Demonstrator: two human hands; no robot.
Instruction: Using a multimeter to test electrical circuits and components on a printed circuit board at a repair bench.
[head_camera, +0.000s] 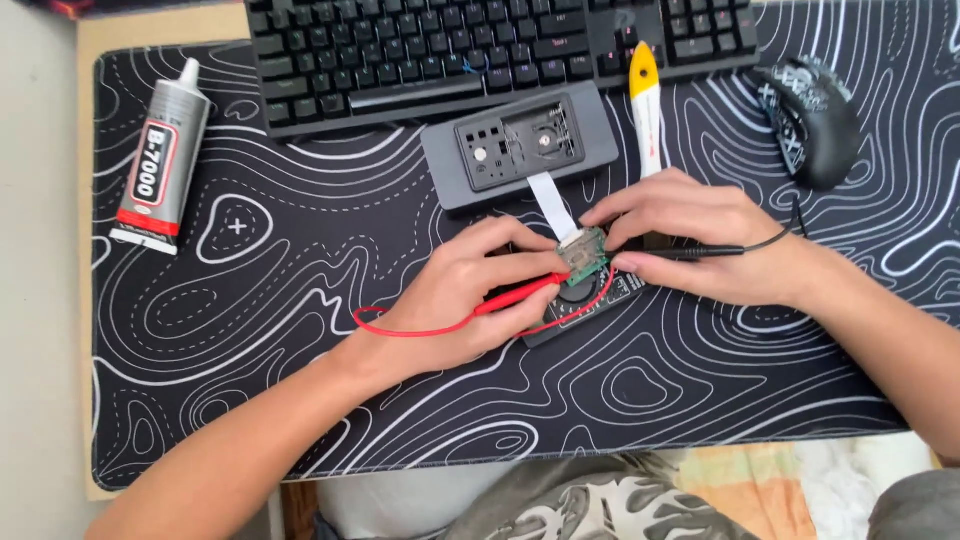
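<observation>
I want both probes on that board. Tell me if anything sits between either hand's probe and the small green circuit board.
Nothing visible does. The left hand brings the red probe to the green circuit board, and the right hand brings the black probe to its other side.

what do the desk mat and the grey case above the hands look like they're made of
Desk mat: probably cloth-topped, matte black with white printed contour lines, no glare.
Grey case: likely moulded plastic, matte, with crisp square cut-outs and rounded corners; painted metal can't be ruled out.
</observation>
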